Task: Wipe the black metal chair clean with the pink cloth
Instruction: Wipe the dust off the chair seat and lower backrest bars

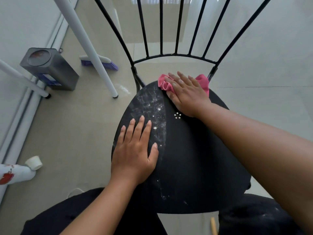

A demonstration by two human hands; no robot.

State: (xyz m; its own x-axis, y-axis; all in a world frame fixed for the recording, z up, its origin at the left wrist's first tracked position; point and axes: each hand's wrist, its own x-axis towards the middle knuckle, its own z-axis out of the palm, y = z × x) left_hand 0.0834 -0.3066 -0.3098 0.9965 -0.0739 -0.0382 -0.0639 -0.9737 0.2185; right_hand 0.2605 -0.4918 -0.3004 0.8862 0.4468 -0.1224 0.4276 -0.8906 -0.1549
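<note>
head view: right hand (188, 95) flat, pressing pink cloth (166, 84) at back of black metal chair (194, 158) seat; left hand (135, 150) spread flat, empty, bracing the seat's left side.
risk: a sweep could push white powder (152, 106) off onto the floor (76, 129) or under the left palm, and bunched cloth may only smear. most of the cloth is hidden under the hand; chair legs out of view.
</note>
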